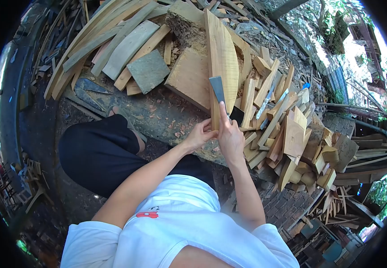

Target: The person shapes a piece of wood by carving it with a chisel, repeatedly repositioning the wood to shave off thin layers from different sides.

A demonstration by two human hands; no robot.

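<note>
In the head view, a curved wooden board (222, 49) stands with its far end against a rough wood block (191, 76). My left hand (199, 136) is closed on the board's near end, fingers and thumb pinching its edge. My right hand (231, 137) is closed around a chisel (218, 87), with the index finger stretched along it. The chisel's flat grey blade points away from me and lies over the board's face. Its handle is mostly hidden in my right hand.
Long curved planks (126, 44) lie at the upper left, beside a square grey-green slab (148, 71). A heap of wood offcuts (287, 134) rises close by my right hand. Shavings litter the ground (166, 116). My bent knee (99, 147) is at the left.
</note>
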